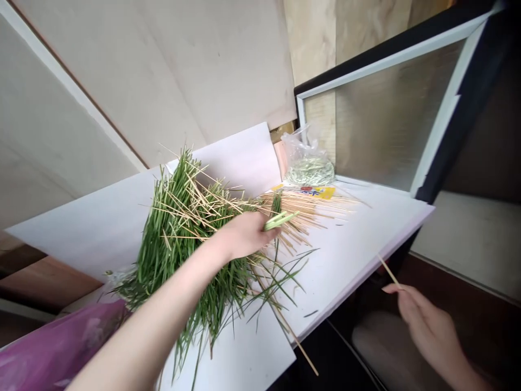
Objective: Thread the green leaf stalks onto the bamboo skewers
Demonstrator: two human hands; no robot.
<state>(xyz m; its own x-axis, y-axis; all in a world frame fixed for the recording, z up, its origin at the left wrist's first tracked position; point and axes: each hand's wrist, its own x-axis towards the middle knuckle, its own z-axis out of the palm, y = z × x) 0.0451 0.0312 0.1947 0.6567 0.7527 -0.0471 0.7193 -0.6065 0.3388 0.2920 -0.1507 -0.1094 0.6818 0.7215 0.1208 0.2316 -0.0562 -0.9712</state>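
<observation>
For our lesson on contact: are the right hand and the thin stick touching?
Touching: the head view shows the right hand's fingertips pinching the stick near one end.

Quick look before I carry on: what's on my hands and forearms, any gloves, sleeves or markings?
Your left hand and right hand are both gloveless, with no rings visible. The left forearm is bare, and no sleeve, watch or bracelet shows on either arm. No markings or cables show on them, though blur could hide small details.
</observation>
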